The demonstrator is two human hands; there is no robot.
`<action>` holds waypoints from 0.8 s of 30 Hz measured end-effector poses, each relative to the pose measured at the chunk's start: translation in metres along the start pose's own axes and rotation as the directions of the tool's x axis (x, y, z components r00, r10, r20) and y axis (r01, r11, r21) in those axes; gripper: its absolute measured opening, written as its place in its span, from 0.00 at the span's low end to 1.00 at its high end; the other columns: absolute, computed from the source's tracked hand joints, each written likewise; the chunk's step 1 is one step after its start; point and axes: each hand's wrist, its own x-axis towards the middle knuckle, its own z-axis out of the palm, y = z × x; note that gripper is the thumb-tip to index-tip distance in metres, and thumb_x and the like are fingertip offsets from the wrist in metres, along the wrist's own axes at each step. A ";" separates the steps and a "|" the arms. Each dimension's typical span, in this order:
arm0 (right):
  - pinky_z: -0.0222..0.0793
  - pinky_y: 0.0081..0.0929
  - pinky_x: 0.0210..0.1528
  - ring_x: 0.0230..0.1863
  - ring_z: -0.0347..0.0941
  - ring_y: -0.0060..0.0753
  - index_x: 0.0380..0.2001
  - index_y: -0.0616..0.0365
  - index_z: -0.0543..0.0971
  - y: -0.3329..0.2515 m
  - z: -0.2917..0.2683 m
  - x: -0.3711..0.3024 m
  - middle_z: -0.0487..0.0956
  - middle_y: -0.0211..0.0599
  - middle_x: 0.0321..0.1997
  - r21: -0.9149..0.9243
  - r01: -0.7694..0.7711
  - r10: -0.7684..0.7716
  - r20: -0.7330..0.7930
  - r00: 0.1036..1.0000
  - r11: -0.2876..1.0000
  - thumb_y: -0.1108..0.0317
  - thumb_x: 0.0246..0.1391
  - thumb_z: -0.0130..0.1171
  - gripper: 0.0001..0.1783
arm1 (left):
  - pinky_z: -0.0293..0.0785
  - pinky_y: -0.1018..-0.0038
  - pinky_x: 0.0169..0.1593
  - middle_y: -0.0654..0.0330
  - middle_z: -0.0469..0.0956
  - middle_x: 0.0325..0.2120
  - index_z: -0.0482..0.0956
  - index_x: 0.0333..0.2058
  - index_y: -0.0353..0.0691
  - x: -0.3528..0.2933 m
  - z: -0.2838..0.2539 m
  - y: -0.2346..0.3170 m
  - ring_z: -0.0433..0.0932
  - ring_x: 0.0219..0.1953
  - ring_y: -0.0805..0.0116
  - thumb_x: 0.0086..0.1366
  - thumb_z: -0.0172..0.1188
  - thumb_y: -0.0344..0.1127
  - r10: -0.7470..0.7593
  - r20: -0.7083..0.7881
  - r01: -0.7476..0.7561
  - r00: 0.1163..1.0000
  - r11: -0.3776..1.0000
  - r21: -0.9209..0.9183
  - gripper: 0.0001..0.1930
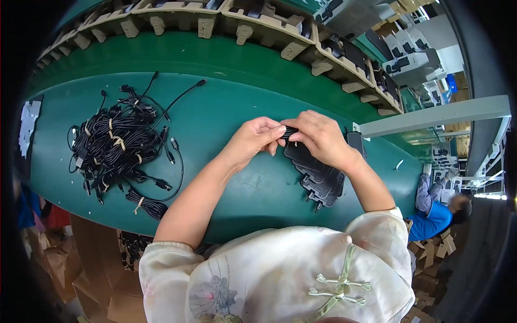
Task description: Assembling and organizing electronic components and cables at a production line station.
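My left hand (253, 141) and my right hand (323, 139) meet above the green table, fingers pinched on a small coiled black cable (290, 132). Much of that coil is covered by my fingers. Just beneath my right hand lie several flat black textured pieces (326, 184) with short stubs at their near ends; I cannot make out what they are. To the left sits a tangled heap of black cables (110, 137), many tied with pale bands. One tied cable bundle (146, 206) rests at the heap's near side, by my left forearm.
Brown moulded trays (177, 20) holding dark parts line the raised far ledge. A pale metal frame (436, 116) juts in at right. Beyond it is a person in blue (433, 218). Cardboard boxes (102, 258) stand below the table at left.
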 end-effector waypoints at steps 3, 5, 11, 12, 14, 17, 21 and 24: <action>0.65 0.34 0.31 0.28 0.68 0.41 0.35 0.56 0.76 0.005 -0.024 0.013 0.70 0.38 0.23 -0.142 -0.018 0.007 -0.077 0.997 0.990 0.71 0.45 0.57 0.11 | 0.64 0.82 0.25 0.62 0.72 0.25 0.68 0.39 0.37 0.000 0.001 -0.002 0.65 0.20 0.80 0.61 0.55 0.39 0.015 -0.092 -0.014 0.996 1.000 0.010 0.13; 0.66 0.34 0.31 0.29 0.70 0.42 0.36 0.54 0.76 0.026 -0.043 0.025 0.73 0.38 0.26 -0.325 -0.081 0.007 -0.224 0.974 0.942 0.72 0.46 0.55 0.11 | 0.63 0.82 0.25 0.61 0.73 0.25 0.67 0.40 0.35 -0.001 -0.004 -0.003 0.66 0.20 0.80 0.60 0.57 0.40 -0.003 -0.118 0.010 0.993 0.998 0.061 0.16; 0.69 0.38 0.34 0.34 0.74 0.47 0.34 0.55 0.77 0.102 -0.106 0.074 0.78 0.42 0.31 -0.531 -0.516 0.309 -0.433 0.847 0.671 0.61 0.53 0.48 0.12 | 0.61 0.83 0.24 0.61 0.72 0.26 0.66 0.42 0.37 0.004 -0.002 -0.003 0.65 0.20 0.80 0.59 0.57 0.40 -0.026 -0.093 0.033 0.995 0.997 0.072 0.17; 0.69 0.38 0.35 0.36 0.74 0.47 0.34 0.55 0.78 0.116 -0.109 0.082 0.78 0.42 0.33 -0.531 -0.584 0.438 -0.386 0.812 0.614 0.59 0.53 0.49 0.14 | 0.61 0.83 0.24 0.62 0.72 0.26 0.66 0.42 0.37 0.005 -0.003 -0.003 0.65 0.20 0.80 0.60 0.57 0.40 -0.028 -0.098 0.035 0.995 0.997 0.065 0.17; 0.69 0.39 0.37 0.37 0.74 0.48 0.35 0.55 0.78 0.139 -0.112 0.096 0.78 0.43 0.35 -0.539 -0.640 0.557 -0.336 0.760 0.548 0.56 0.53 0.49 0.15 | 0.60 0.83 0.24 0.62 0.71 0.25 0.65 0.42 0.37 0.006 -0.004 -0.004 0.65 0.20 0.80 0.60 0.57 0.39 -0.034 -0.106 0.039 0.994 0.998 0.051 0.17; 0.70 0.38 0.41 0.41 0.74 0.48 0.37 0.55 0.78 0.165 -0.108 0.113 0.78 0.43 0.38 -0.648 -0.622 0.688 -0.202 0.697 0.440 0.56 0.52 0.50 0.17 | 0.61 0.83 0.24 0.62 0.71 0.24 0.65 0.42 0.35 0.007 -0.004 -0.003 0.65 0.19 0.80 0.59 0.57 0.38 -0.030 -0.113 0.036 0.993 0.998 0.052 0.17; 0.69 0.38 0.43 0.43 0.73 0.49 0.37 0.57 0.77 0.164 -0.095 0.135 0.77 0.46 0.40 -0.781 -0.497 0.737 -0.071 0.673 0.378 0.53 0.54 0.49 0.19 | 0.62 0.82 0.24 0.62 0.71 0.22 0.65 0.42 0.34 0.005 -0.006 -0.002 0.65 0.19 0.81 0.59 0.57 0.37 -0.035 -0.129 0.043 0.991 0.998 0.056 0.17; 0.68 0.39 0.44 0.44 0.72 0.49 0.36 0.59 0.77 0.180 -0.084 0.144 0.77 0.48 0.40 -0.758 -0.515 0.733 -0.072 0.676 0.401 0.53 0.53 0.49 0.19 | 0.61 0.83 0.23 0.63 0.71 0.22 0.65 0.42 0.35 0.005 -0.006 -0.002 0.65 0.19 0.81 0.59 0.57 0.37 -0.042 -0.134 0.050 0.990 0.997 0.054 0.16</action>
